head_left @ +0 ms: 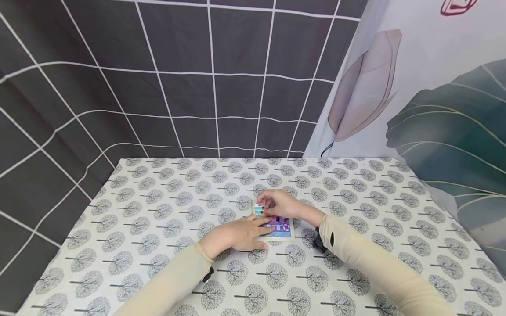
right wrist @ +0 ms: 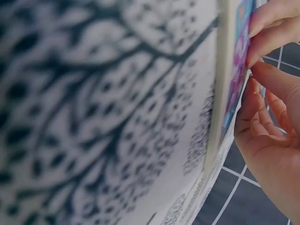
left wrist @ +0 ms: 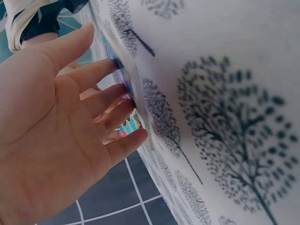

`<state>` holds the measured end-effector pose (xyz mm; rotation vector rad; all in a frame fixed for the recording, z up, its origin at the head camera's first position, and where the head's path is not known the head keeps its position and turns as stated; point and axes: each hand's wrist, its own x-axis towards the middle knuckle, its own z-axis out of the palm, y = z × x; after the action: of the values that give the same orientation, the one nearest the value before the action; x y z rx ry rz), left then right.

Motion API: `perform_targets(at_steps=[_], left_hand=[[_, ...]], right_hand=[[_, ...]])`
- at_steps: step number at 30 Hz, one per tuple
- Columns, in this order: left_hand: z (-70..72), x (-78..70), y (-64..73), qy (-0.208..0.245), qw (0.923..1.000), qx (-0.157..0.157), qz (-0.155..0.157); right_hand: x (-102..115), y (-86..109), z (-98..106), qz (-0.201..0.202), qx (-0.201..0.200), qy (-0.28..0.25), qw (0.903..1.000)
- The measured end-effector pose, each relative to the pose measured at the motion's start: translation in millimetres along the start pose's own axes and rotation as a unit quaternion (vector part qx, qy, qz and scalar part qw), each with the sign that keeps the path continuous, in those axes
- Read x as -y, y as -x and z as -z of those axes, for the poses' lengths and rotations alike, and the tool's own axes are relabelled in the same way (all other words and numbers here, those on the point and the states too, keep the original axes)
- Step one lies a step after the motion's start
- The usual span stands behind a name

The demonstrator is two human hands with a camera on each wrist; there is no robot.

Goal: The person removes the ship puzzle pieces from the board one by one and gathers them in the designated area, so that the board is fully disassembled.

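Observation:
A small, flat jigsaw puzzle board (head_left: 291, 238) with a pale rim and a purple, blue and striped picture lies on the table. My left hand (head_left: 242, 233) rests on its left part with spread, fairly straight fingers; in the left wrist view the fingertips (left wrist: 123, 89) touch the picture side. Over the board's upper left corner, my right hand (head_left: 281, 204) has curled fingers and thumb, pinching what looks like a small puzzle piece (head_left: 259, 204), mostly hidden by the fingers. The right wrist view shows the right hand (right wrist: 274, 112) close against the board's face (right wrist: 236, 70).
A white cloth with grey tree prints covers the table (head_left: 158, 245). Behind it hangs a dark curtain (head_left: 237, 96) with white grid lines, and to the right a pale curtain (head_left: 435, 109) with large leaves. A thin black cable (head_left: 326, 150) shows at the back edge.

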<state>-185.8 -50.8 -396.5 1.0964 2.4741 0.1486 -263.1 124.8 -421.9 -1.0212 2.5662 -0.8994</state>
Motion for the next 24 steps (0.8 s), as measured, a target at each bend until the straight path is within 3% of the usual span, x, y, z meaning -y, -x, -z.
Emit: perform_targets(at_steps=[8,20,24], left_hand=[[-0.3,1.9,-1.5,0.004,1.0,-0.004,-0.001],[-2.2,7.2,1.7,0.013,0.9999,0.007,-0.005],[-2.6,6.8,3.0,0.013,0.9998,0.01,-0.006]], right_hand=[[1.6,1.5,2.5,0.01,-0.012,-0.014,0.9998],[3.2,13.5,14.2,-0.025,-0.015,-0.088,0.9957],[1.2,18.0,15.5,-0.033,-0.018,-0.085,0.9957]])
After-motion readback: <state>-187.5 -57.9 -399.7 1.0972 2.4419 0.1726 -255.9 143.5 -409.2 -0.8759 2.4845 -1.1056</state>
